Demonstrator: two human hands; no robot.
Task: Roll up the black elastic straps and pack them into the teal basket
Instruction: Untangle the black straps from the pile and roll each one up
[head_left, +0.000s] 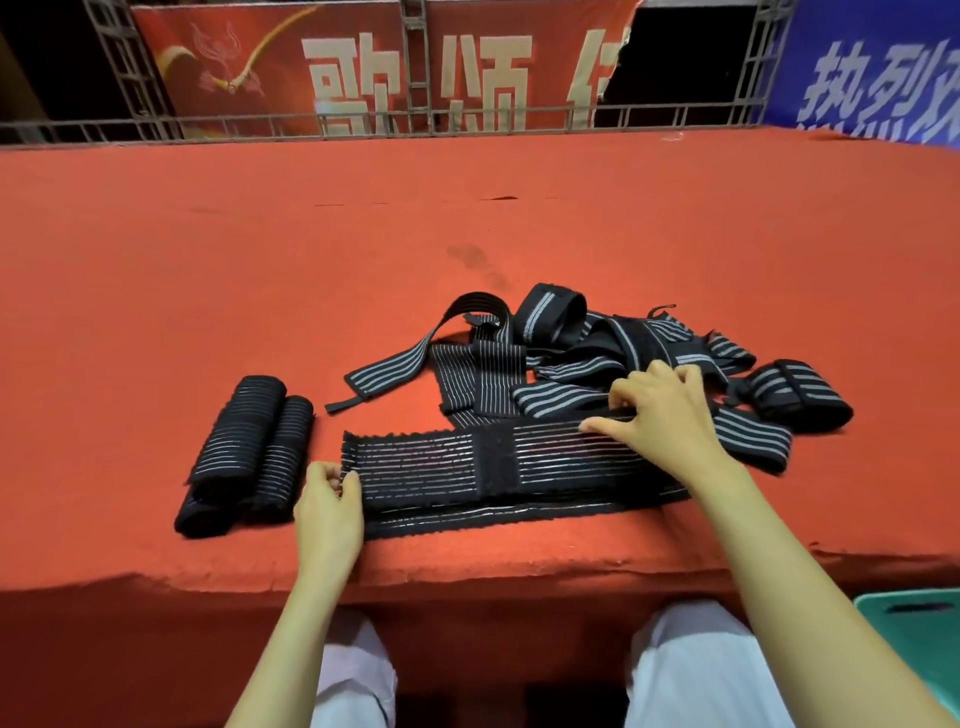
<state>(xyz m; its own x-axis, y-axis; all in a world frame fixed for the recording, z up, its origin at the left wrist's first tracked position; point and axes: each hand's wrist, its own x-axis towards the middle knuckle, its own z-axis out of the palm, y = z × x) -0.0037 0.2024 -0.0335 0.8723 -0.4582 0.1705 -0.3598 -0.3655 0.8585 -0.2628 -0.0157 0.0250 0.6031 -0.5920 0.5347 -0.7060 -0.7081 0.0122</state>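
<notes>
Head view, single entry.

Landmark: wide strap (498, 467), black with thin pale lines, laid flat and lengthwise near the front edge of the red-covered table (467, 218).

Left hand (327, 512): at the wide strap's left end, thumb and fingers pinching the end edge, placed as if to begin a roll.

Right hand (670, 410): on the wide strap's right part, fingers spread and pressing the fabric down; nothing enclosed in it.

Rolled straps (249, 441): at least two finished rolls, lying side by side just left of the wide strap, on the table and not in any basket.

Loose straps (571, 343): tangled heap directly behind the wide strap, several striped bands, some looped, one partly coiled bundle at its right.

Teal basket (914, 623): only a teal corner with a handle slot shows, below and right of the wide strap, off the table; probably the basket, contents unseen.

Progress, judged: early. Few rolled, none visibly packed, one strap in hand, most of the heap left.
</notes>
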